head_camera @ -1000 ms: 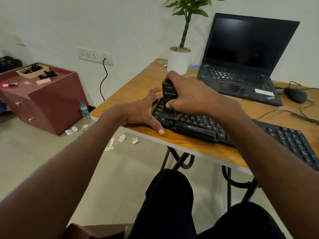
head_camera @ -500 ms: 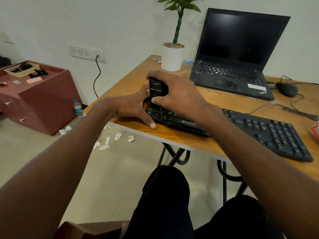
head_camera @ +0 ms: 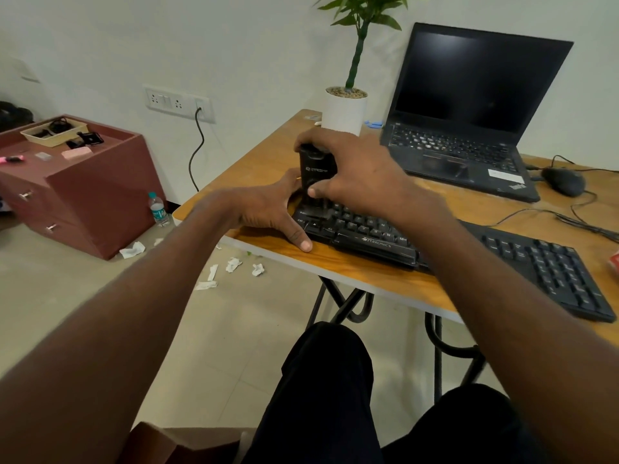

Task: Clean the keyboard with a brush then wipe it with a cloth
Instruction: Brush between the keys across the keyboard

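At the left end of the keyboard (head_camera: 418, 241) on the worktop (head_camera: 368, 276), the right hand (head_camera: 355, 175) grips the stiff, light-looking brush (head_camera: 315, 172) by its upright black body, while the left hand (head_camera: 268, 209), fingers spread, steadies the keyboard's edge.

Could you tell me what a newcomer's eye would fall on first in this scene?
First, the right hand gripping an upright black brush on the left end of the black keyboard, which the left hand steadies at the table's front corner. Behind stand an open laptop and a potted plant.
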Tool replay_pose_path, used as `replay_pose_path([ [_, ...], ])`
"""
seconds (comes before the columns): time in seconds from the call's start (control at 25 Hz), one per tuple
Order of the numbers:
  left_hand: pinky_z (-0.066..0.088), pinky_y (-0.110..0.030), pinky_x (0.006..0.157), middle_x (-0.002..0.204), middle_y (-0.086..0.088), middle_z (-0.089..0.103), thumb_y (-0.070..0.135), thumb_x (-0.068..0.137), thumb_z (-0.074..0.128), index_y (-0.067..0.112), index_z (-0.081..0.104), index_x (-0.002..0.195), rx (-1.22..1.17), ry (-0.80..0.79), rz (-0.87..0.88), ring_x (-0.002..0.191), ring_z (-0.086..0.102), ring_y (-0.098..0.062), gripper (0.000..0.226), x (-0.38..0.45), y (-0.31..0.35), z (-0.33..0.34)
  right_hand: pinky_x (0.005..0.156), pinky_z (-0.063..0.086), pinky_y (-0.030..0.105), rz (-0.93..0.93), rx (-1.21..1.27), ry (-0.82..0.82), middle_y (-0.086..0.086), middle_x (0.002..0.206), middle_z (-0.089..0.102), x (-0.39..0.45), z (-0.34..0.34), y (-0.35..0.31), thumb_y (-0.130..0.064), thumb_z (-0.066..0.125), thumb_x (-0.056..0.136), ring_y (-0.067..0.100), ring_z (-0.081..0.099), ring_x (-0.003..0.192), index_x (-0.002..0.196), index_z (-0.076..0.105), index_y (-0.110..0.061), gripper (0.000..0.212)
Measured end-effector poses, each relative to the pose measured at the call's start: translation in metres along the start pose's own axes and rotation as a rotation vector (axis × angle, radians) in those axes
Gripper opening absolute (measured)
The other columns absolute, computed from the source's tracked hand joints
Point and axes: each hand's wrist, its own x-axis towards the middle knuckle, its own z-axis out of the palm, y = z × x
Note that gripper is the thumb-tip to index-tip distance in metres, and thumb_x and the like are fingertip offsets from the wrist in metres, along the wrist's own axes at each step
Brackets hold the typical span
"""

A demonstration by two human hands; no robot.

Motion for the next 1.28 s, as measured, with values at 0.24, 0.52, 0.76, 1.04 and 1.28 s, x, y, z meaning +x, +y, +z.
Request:
replay_pose_path([
  [0.24, 0.035, -0.048, 0.123, 0.163, 0.01, 0.032, 0.044, 0.049, 0.103, 0.052, 0.005, 0.157, -0.006, -0.006, -0.004, 0.147, 0.037, -0.022, 0.146, 0.0, 0.0, -0.001, 0.101, 0.054, 0.043, 0.081, 0.011, -0.078, -0.006, 0.134, 0.063, -0.011, -0.005, 0.022, -0.024, 0.084, 0.082, 0.018, 0.061, 0.119, 0.136, 0.056, -0.042, 0.064],
  [0.52, 0.036, -0.04, 0.122, 0.167, 0.012, 0.027, 0.037, 0.053, 0.103, 0.049, 0.006, 0.159, -0.031, -0.016, 0.009, 0.147, 0.036, -0.019, 0.144, 0.002, -0.001, -0.001, 0.092, 0.056, 0.034, 0.115, 0.078, 0.018, -0.004, 0.135, 0.061, -0.013, -0.009, 0.021, -0.024, 0.08, 0.086, 0.018, 0.06, 0.116, 0.14, 0.051, -0.042, 0.064],
  [0.76, 0.034, -0.025, 0.111, 0.168, 0.013, 0.023, 0.026, 0.063, 0.101, 0.042, 0.007, 0.161, -0.041, -0.008, 0.022, 0.147, 0.031, -0.015, 0.138, 0.001, 0.0, 0.0, 0.087, 0.059, 0.038, 0.333, -0.088, -0.084, 0.007, 0.135, 0.06, -0.023, -0.022, 0.045, -0.014, 0.067, 0.096, 0.023, 0.061, 0.103, 0.142, 0.048, -0.033, 0.054],
  [1.04, 0.037, -0.014, 0.097, 0.165, 0.014, 0.025, 0.022, 0.065, 0.097, 0.039, 0.007, 0.162, -0.036, -0.001, 0.026, 0.142, 0.034, -0.012, 0.133, 0.002, 0.0, 0.0, 0.076, 0.058, 0.034, 0.205, -0.005, -0.051, 0.005, 0.128, 0.062, -0.036, -0.018, 0.039, -0.013, 0.069, 0.095, 0.022, 0.061, 0.103, 0.134, 0.049, -0.041, 0.052],
  [1.28, 0.036, -0.023, 0.107, 0.165, 0.016, 0.027, 0.028, 0.061, 0.102, 0.044, 0.009, 0.159, -0.045, -0.011, 0.028, 0.146, 0.034, -0.014, 0.137, 0.004, -0.001, -0.001, 0.082, 0.06, 0.04, 0.074, -0.063, 0.024, 0.004, 0.122, 0.066, -0.055, -0.014, 0.026, -0.015, 0.076, 0.089, 0.026, 0.064, 0.107, 0.129, 0.049, -0.04, 0.055],
])
